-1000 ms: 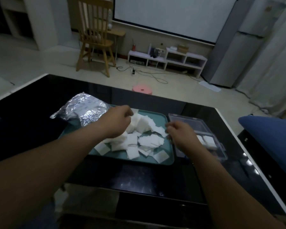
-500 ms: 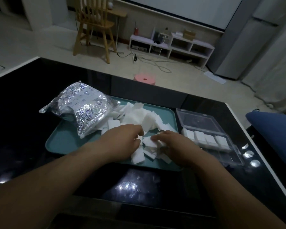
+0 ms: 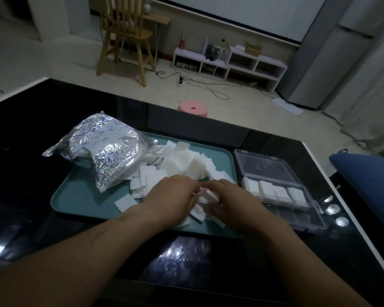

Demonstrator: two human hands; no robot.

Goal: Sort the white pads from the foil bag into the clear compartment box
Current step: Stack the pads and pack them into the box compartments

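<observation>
A crinkled foil bag (image 3: 102,149) lies on the left of a teal tray (image 3: 75,200), with a heap of white pads (image 3: 186,161) spilled beside it. My left hand (image 3: 171,198) and my right hand (image 3: 228,201) meet over the front of the heap, fingers curled round a small bunch of white pads (image 3: 205,197) between them. The clear compartment box (image 3: 273,171) stands open just right of the tray, with a row of white pads (image 3: 275,191) filling its middle compartments.
The tray and box sit on a glossy black table (image 3: 31,120) whose right edge runs close to the box. A blue cushion (image 3: 368,176) lies to the right. On the floor beyond are a pink stool (image 3: 192,108), a wooden chair (image 3: 124,34) and a low white shelf (image 3: 228,63).
Both hands have come together at the front of the pad heap and closed on a bunch of pads. The view has tilted down and nearer to the tray.
</observation>
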